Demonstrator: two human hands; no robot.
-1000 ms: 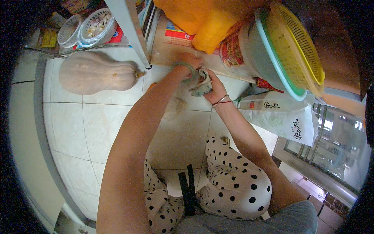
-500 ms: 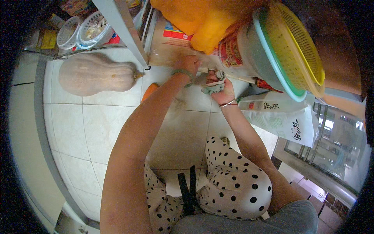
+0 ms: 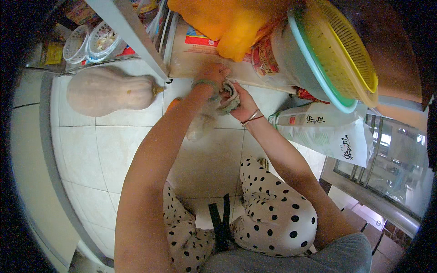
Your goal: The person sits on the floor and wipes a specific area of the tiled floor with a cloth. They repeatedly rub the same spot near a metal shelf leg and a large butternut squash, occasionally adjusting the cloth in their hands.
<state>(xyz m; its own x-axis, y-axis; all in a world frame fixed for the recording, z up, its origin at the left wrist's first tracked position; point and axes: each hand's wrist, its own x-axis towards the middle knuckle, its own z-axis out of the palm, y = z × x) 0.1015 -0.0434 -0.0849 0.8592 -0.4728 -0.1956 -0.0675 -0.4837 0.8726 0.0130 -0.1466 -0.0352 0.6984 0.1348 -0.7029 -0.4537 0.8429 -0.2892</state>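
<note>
My right hand point(image 3: 246, 103) grips a crumpled grey-green cloth point(image 3: 231, 103) above the tiled floor. Close beside it, at the front of the low shelf, my left hand point(image 3: 215, 73) has its fingers curled; what they hold, if anything, is hidden. The cloth lies between the two hands, against the fingers of the right. Under my left forearm, a clear plastic bag point(image 3: 200, 127) rests on the tiles, and a bit of something orange point(image 3: 173, 103) shows past the arm. Behind the hands stands a brown cardboard box point(image 3: 191, 59) with red print.
A large pale squash point(image 3: 109, 91) lies on the floor at left, near a metal shelf leg point(image 3: 136, 36). White baskets point(image 3: 102, 43) sit beyond it. Orange fabric point(image 3: 236, 27) hangs over the box. Stacked basins and a yellow colander point(image 3: 350, 50) lean at right above a white plastic sack point(image 3: 332, 132).
My right hand has moved left with the cloth, up to my left hand. The left hand has shifted slightly left. More of the clear bag shows under the left forearm.
</note>
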